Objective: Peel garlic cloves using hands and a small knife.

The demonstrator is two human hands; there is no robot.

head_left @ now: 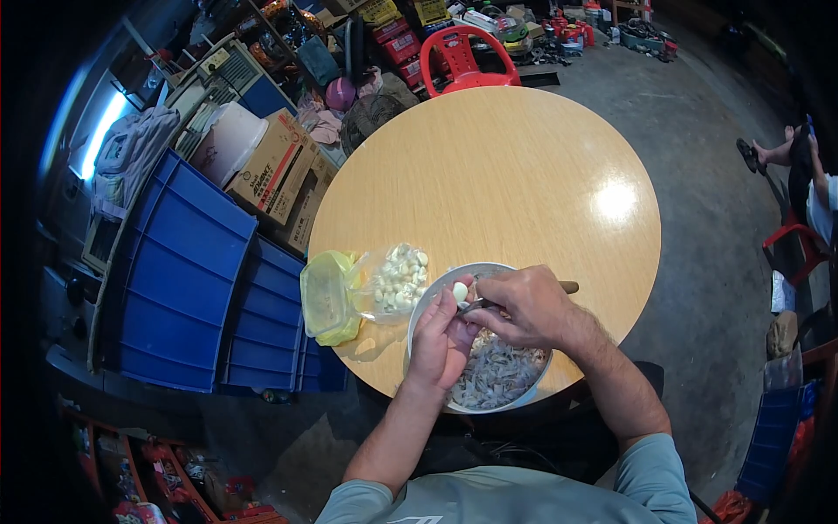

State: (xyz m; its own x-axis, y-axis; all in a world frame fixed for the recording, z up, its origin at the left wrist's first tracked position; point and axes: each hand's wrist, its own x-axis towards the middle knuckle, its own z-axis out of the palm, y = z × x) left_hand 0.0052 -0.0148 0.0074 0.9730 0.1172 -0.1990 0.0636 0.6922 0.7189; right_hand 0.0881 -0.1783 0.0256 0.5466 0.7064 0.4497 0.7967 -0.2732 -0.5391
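Over a white bowl (530, 397) at the near edge of the round table, my left hand (432, 345) pinches a small, pale, rounded peeled piece, like a garlic clove (460, 291). My right hand (532, 301) grips a knife; its brown handle (569, 286) sticks out past the knuckles. The dark blade points left against the fingers of my left hand, close to the clove. Thin greyish flakes, like papery skins (497, 371), fill much of the bowl. Left of it, a clear plastic bag (380, 301) holds several pale cloves (403, 278).
A clear plastic container (325, 297) in a yellow-green bag stands at the left edge of the wooden table (489, 175). Blue panels (183, 271) and cardboard boxes (275, 166) are to the left. A red chair (467, 57) stands behind the table. Another person (820, 179) sits far right.
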